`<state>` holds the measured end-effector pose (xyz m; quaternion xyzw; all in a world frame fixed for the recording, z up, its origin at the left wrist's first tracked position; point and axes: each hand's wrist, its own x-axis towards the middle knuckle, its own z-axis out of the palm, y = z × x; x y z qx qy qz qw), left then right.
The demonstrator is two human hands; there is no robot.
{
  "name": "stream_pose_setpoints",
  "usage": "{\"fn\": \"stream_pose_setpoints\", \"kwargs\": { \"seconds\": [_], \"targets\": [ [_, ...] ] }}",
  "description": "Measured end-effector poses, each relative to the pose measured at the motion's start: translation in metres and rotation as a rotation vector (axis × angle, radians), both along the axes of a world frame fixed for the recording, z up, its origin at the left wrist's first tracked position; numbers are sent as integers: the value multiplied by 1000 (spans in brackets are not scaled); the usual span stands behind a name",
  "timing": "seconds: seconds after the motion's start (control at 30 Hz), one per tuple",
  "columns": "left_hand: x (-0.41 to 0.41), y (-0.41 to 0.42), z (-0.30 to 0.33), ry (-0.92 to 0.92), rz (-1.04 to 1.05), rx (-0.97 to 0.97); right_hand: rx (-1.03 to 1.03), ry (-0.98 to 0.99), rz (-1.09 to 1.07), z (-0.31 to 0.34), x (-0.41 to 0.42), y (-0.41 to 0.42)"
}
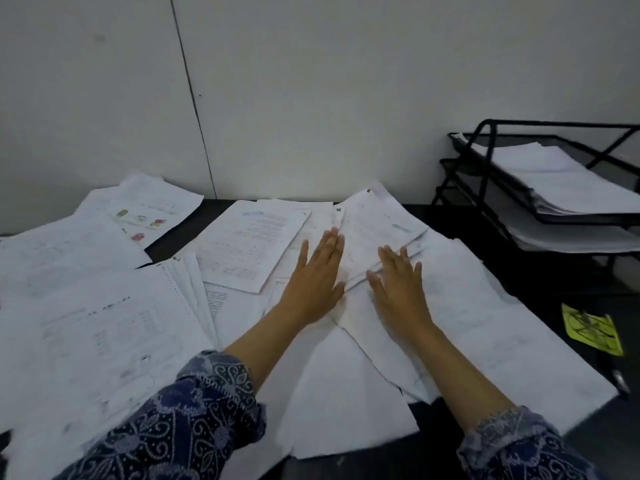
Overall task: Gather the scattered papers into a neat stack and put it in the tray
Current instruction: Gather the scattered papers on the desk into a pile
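Many white printed papers (114, 327) lie scattered and overlapping across a dark table (540, 268). My left hand (317, 278) lies flat with straight fingers on the sheets at the centre. Just to its right, my right hand (400, 284) rests flat, fingers spread, on a slanted sheaf of pages (374, 226). Neither hand grips anything. A black wire tray (491, 168) with two tiers stands at the back right, and both tiers hold paper.
A sheet with coloured pictures (149, 213) lies at the back left by the grey wall (311, 81). On the dark table at the right edge sits a yellow note (588, 329), with a dark pen-like item (620, 379) near it.
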<state>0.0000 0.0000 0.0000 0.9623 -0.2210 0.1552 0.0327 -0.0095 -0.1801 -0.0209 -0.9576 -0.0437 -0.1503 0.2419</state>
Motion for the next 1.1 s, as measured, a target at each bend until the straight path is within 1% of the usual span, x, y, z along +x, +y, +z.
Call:
{"fn": "stream_pose_setpoints", "kwargs": {
  "seconds": [0.1,0.2,0.37,0.5,0.67,0.83,1.0,1.07,1.1],
  "targets": [
    [-31,-6,-11,113,-23,2,-18,42,2,-12,-30,-8],
    [-58,-14,-24,179,-37,-11,-9,91,20,-21,-49,-12],
    [-84,-25,-36,274,-36,-148,29,85,-2,-20,-63,-10],
    [-89,-26,-43,241,-34,-251,109,53,-59,-18,-72,1],
    [-89,-25,-44,218,-32,-356,249,68,-50,-17,-79,19],
    [-92,-23,-43,216,-20,-419,268,26,-39,-18,-82,22],
    [-84,-23,-39,189,10,-439,485,-69,-81,-13,-86,15],
    [-76,-23,-34,201,39,-463,518,-77,-94,-12,-87,10],
    [-72,-25,-31,230,52,-506,528,-74,-101,-11,-86,8]
  ]
}}
